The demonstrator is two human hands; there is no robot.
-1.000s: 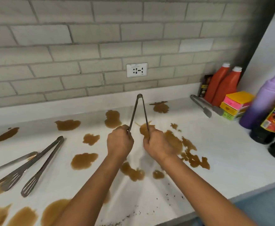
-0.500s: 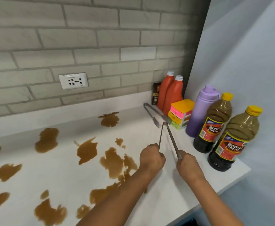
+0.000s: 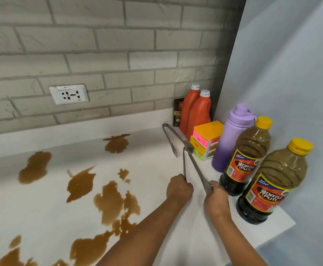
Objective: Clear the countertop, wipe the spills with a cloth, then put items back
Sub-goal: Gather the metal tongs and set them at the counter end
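Brown spills [image 3: 109,200] cover the tabletop [image 3: 156,166], unwiped; no cloth shows. Left hand [image 3: 179,189] and right hand [image 3: 217,196] each clasp one tongs [image 3: 192,166] arm near the right-back corner, so clearing looks unfinished.

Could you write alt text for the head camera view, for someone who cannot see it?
Two hands, left and right, hold open tongs by their arms over a white counter with brown spills. Bottles and second tongs stand at right.

Two tongs [image 3: 192,166] [image 3: 171,138], two orange bottles [image 3: 188,110] [image 3: 200,116], two brown sauce bottles [image 3: 245,158] [image 3: 272,183], one purple flask [image 3: 231,137], one dark packet [image 3: 177,112], one stack of coloured boxes [image 3: 206,140], one wall socket [image 3: 68,94].
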